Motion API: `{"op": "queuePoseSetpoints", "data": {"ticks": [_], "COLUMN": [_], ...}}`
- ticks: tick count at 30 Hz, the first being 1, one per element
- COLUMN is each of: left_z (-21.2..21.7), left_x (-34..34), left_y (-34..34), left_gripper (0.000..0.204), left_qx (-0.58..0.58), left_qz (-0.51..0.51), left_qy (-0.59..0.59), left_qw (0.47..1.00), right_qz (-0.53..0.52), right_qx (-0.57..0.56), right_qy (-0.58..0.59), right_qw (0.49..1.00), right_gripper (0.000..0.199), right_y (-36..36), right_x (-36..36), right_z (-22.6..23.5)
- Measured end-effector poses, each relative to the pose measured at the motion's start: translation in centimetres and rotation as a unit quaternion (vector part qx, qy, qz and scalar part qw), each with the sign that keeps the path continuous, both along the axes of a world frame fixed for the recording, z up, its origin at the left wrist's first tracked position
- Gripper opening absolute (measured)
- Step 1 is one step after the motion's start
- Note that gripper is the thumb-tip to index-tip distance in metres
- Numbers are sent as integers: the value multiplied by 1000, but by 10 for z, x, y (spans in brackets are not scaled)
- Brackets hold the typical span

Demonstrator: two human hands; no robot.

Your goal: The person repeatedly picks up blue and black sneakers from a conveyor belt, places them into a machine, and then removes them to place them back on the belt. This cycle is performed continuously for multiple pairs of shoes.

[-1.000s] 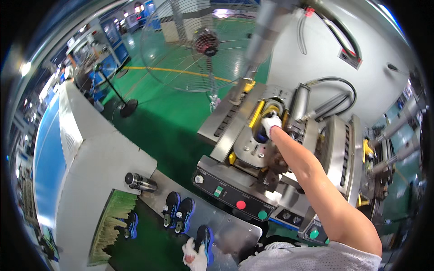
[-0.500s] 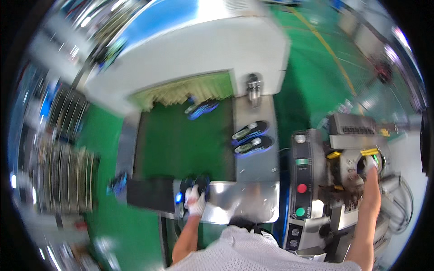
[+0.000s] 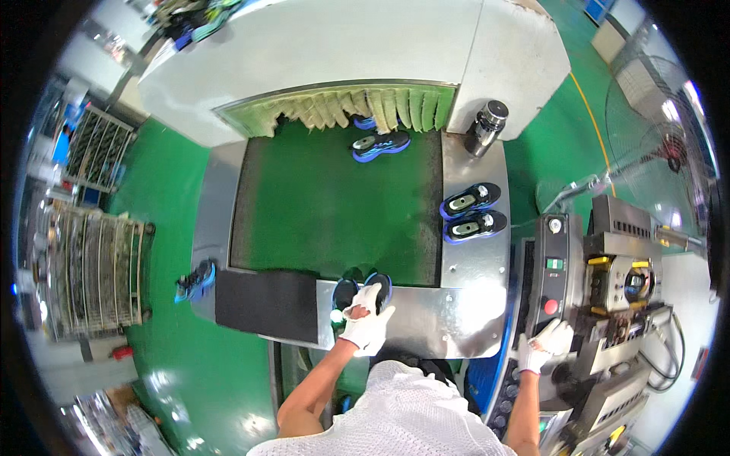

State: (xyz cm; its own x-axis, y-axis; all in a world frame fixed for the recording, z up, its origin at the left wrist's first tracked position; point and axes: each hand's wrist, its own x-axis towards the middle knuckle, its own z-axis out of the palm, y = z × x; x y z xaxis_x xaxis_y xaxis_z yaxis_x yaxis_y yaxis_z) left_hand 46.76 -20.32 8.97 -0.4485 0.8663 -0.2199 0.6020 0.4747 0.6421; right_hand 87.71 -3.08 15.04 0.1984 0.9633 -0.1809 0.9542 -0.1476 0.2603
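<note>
My left hand (image 3: 367,328), in a white glove with some fingertips bare, is closed over the heel of a black-and-blue sneaker (image 3: 379,287). A matching sneaker (image 3: 344,295) stands just left of it, both at the near metal edge of the green conveyor belt (image 3: 338,205). The thumb stands off to the right side. Over the control panel (image 3: 553,262) on the right is my gloved right hand (image 3: 547,346), fingers apart and holding nothing visible. It covers the panel just below the red button (image 3: 550,306); whether it touches anything there I cannot tell.
Another pair of sneakers (image 3: 473,213) lies on the right metal ledge, with a steel flask (image 3: 487,128) behind. One sneaker (image 3: 380,145) sits by the curtain strips (image 3: 327,110). A black mat (image 3: 266,305) covers the left front. Machinery (image 3: 627,281) and a fan (image 3: 661,152) stand right.
My right hand has come back from the machine's round opening to the control panel. My left hand stays at the pair of sneakers. The view has shifted, and another shoe shows under the curtain.
</note>
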Motion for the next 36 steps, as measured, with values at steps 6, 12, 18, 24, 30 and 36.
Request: {"op": "queuePoseSetpoints", "data": {"ticks": [6,12,18,24,30,36], "left_z": [-20,-25,-98,-97,-20,142], "left_x": [-130,-260,-268,-200,-98,53], "left_y": [158,375,422,321,198,102], "left_gripper": [64,66,55,53,45,34], "left_qx": [100,231,81,27,-12,-19], "left_qz": [-80,-78,-178,-309,-286,-332], "left_qy": [50,135,259,260,46,-351], "left_qw": [991,960,946,914,957,875], "right_qz": [173,-93,-234,-320,-286,-300], "right_qx": [270,68,-152,-156,-52,-15], "right_qy": [-19,191,155,222,407,818], "right_qw": [947,975,948,908,866,491], "right_gripper": [68,99,98,86,76,65], "right_y": [-18,-129,-217,-256,-245,-224], "right_x": [25,-38,-68,-81,-99,-103], "right_z": [-17,-12,-42,-7,15,39]}}
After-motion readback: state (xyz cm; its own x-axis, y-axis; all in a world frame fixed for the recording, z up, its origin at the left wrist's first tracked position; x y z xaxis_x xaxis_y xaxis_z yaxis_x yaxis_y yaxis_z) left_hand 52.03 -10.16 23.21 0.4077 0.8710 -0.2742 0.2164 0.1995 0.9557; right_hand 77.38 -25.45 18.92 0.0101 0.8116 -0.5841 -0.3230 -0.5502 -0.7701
